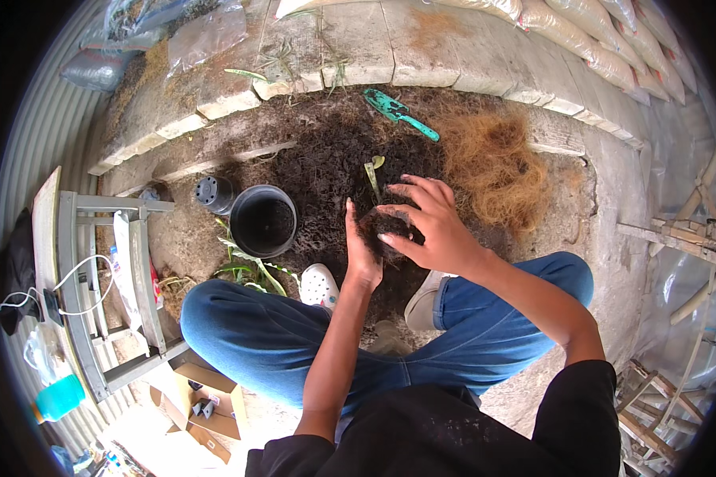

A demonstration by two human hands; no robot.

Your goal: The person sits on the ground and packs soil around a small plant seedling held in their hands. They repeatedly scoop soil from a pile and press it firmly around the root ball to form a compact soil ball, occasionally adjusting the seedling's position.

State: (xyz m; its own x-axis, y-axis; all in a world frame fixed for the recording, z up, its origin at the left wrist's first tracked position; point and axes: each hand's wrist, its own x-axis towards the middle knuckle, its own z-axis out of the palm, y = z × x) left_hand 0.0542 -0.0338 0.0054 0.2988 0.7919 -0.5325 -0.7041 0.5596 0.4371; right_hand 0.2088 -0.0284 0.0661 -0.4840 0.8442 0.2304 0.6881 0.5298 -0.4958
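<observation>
A dark clump of potting soil [389, 228] with a small plant rises between my hands. Its pale green, mottled leaf [371, 176] points away from me. My left hand [363, 253] cups the clump from the left, palm inward. From the right, my right hand [438, 223] curves over it, thumb and fingers spread around the soil; soil coats the fingertips. Beneath lies a heap of loose dark soil [334, 161]. Left of the heap stands a black plastic plant pot [264, 220] with some soil inside. The hands hide the clump's underside.
A teal hand trowel [403, 114] lies beyond the soil, beside brown coir fibre [495, 173]. A smaller black pot [213, 194] rests upside down near leafy cuttings [253, 268]. Concrete ledge [358, 59] behind; metal-framed stool [113, 286] and cardboard box [206, 399] at left.
</observation>
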